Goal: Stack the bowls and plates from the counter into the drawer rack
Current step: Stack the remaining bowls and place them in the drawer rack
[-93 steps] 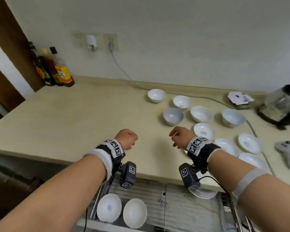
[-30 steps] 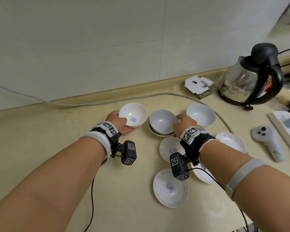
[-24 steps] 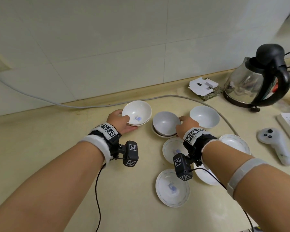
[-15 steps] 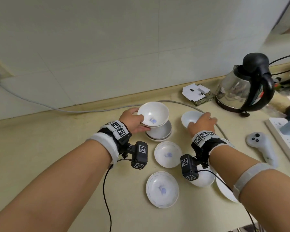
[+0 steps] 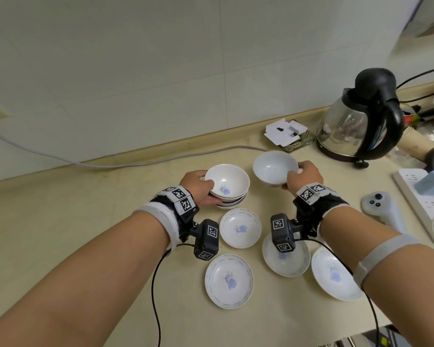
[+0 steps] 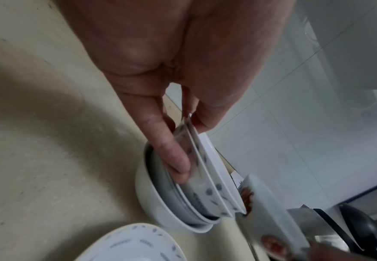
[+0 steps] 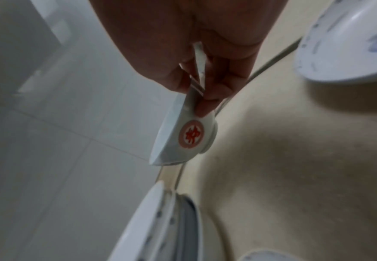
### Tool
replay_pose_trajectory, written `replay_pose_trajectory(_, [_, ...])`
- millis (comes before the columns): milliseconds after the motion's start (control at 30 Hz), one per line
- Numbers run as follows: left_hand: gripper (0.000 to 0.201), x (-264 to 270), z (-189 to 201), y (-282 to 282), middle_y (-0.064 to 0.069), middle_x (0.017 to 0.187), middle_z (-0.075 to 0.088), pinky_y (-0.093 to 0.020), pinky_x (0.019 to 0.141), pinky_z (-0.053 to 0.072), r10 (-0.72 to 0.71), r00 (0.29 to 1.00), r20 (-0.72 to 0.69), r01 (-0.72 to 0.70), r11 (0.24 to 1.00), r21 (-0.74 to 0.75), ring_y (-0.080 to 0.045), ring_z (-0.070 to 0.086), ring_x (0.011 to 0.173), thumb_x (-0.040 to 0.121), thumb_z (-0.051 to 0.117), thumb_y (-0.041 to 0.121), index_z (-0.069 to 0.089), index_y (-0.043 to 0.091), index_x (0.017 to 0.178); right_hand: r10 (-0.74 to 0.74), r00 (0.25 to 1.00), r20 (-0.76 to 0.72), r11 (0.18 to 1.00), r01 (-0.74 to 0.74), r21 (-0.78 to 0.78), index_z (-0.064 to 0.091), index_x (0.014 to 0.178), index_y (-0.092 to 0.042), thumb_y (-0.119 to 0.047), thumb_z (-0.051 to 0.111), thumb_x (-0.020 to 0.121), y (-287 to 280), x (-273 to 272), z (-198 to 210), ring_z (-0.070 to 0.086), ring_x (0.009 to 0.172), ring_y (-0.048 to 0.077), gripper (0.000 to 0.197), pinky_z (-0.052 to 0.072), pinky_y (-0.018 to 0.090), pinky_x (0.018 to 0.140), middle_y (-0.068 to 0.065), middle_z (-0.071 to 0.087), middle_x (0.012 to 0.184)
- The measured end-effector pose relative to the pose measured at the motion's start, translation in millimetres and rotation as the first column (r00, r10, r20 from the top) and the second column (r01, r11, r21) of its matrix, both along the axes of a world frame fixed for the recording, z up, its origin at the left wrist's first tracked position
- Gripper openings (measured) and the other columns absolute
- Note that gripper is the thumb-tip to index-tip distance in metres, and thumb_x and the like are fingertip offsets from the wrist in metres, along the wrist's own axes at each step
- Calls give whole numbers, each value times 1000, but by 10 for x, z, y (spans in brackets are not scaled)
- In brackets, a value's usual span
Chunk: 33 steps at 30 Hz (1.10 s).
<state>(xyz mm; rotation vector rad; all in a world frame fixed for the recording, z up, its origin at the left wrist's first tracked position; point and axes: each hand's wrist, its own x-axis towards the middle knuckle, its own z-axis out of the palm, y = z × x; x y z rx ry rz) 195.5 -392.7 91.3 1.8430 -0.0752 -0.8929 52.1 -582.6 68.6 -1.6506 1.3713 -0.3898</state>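
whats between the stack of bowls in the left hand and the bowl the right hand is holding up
Nothing. In the head view only a narrow strip of bare counter shows between the bowl stack gripped by the left hand and the lifted bowl in the right hand.

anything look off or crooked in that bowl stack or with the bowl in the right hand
Nothing broken or spilled. The bowl stack under the left hand sits unevenly: the top bowls tilt in the lower ones in the left wrist view. The right hand pinches the plain bowl tilted, off the counter.
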Motion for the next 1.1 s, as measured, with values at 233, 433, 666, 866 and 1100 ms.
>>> replay_pose_trajectory(233, [50, 12, -36, 74, -26, 130, 57, -39, 53, 63, 29, 998, -52, -30, 999, -24, -50, 69, 98, 96, 47, -8, 52, 9, 143, 197, 965, 174, 979, -204, 20, 51, 137, -14, -5, 46, 90, 204, 194, 302, 73, 72, 33, 48, 54, 25, 49, 21, 66, 120])
replay_pose_trajectory(433, [52, 24, -79, 59, -22, 119, 56, -35, 53, 62, 0, 999, -43, -1, 1000, -29, -44, 68, 86, 98, 44, -8, 48, 10, 146, 209, 945, 252, 976, -218, 7, 51, 139, -12, -3, 47, 89, 267, 266, 336, 69, 62, 24, 51, 53, 23, 51, 17, 70, 100])
replay_pose_trajectory(666, [39, 70, -142, 84, -4, 99, 62, -39, 76, 60, -32, 999, 21, 31, 999, 44, -19, 62, 81, 105, 43, 28, 54, 24, 143, 337, 932, 132, 933, -350, 90, 61, 132, -17, -6, 48, 85, 462, 457, 247, 76, 77, 35, 50, 61, 29, 55, 19, 73, 105])
replay_pose_trajectory(866, [49, 69, -67, 55, -5, 135, 55, -43, 77, 61, 45, 995, -87, -47, 999, -20, -26, 53, 124, 95, 51, 59, 57, 22, 125, 413, 910, 38, 911, -413, 2, 61, 134, -19, -16, 49, 84, 517, 488, 91, 74, 86, 31, 52, 61, 43, 83, 13, 77, 93])
replay_pose_trajectory(1100, [44, -92, -162, 20, -19, 137, 55, -50, 73, 61, 68, 961, -269, -100, 989, -108, -41, 61, 119, 99, 53, 14, 44, 15, 142, 501, 857, -120, 855, -469, 224, 56, 130, -4, -29, 52, 93, 590, 560, 121, 68, 101, 32, 45, 50, 27, 64, 19, 67, 123])
